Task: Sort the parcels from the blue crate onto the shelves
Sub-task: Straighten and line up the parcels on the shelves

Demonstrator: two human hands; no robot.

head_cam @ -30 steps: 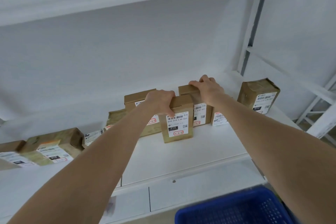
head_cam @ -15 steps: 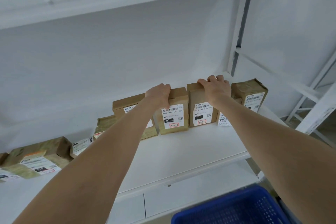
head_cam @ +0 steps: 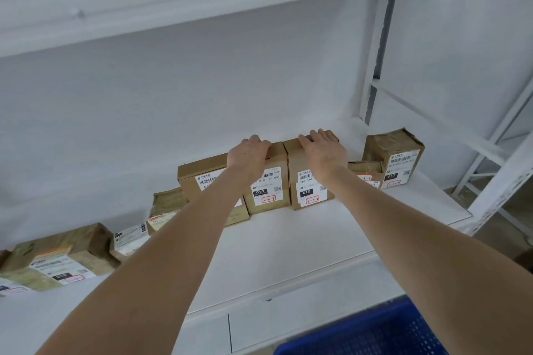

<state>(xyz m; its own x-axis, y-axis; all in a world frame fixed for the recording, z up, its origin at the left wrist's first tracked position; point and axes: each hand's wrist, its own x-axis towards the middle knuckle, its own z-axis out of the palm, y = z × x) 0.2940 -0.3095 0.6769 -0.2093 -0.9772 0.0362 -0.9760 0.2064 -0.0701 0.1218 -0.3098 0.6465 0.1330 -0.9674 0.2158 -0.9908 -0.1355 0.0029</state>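
The left hand (head_cam: 249, 153), curled over brown cardboard parcel 3-3-7 (head_cam: 268, 190), has pushed it back on the white shelf (head_cam: 288, 239), level with brown cardboard parcel 3-3-8 (head_cam: 305, 190) under the flat right hand (head_cam: 324, 150). The blue plastic crate (head_cam: 375, 334) is cut off below.

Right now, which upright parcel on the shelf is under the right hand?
The box marked 3-3-8, right one of the middle pair: the right hand lies on its top. The left hand grips its neighbour.
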